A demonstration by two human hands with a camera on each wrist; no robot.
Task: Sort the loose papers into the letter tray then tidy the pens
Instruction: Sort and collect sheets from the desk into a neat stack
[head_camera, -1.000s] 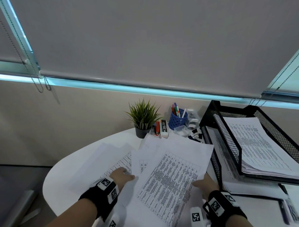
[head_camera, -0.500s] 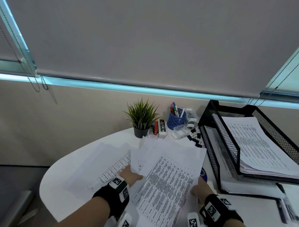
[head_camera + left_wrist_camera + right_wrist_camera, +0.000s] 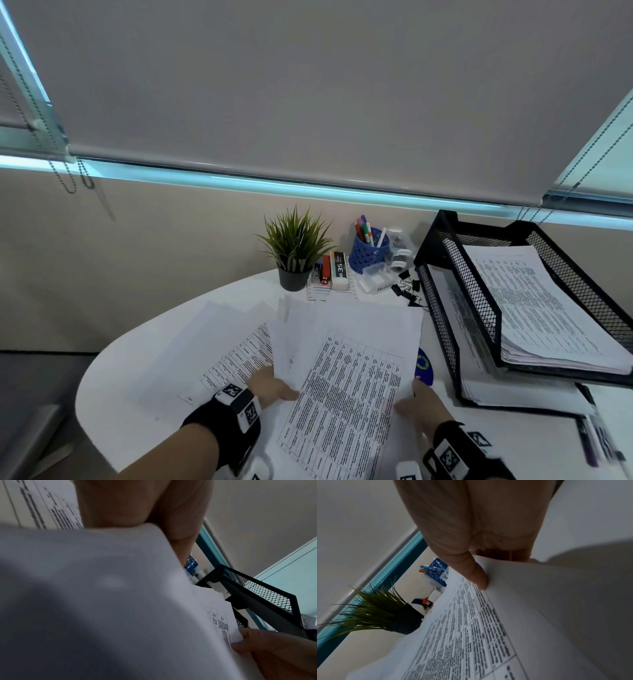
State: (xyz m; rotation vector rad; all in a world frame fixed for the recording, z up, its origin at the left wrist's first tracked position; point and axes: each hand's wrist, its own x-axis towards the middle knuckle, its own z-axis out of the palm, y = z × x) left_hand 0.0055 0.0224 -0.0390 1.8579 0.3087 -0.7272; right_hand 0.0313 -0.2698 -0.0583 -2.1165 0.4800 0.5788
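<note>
Both my left hand (image 3: 274,385) and right hand (image 3: 419,402) pinch the thin, floppy white printed sheets (image 3: 346,387) by opposite edges, the black mesh letter tray (image 3: 442,329) just right of my grip.

A wide grey roller blind (image 3: 308,85) fills the upper view, its bottom bar just above a strip of cyan-lit window (image 3: 308,188), with bead chains (image 3: 68,178) hanging at the left and more chains at the right by a second blind. Below the window runs a plain beige wall (image 3: 137,257). A white round-edged bench (image 3: 113,387) stands against it, with grey floor (image 3: 30,394) at the lower left.
</note>
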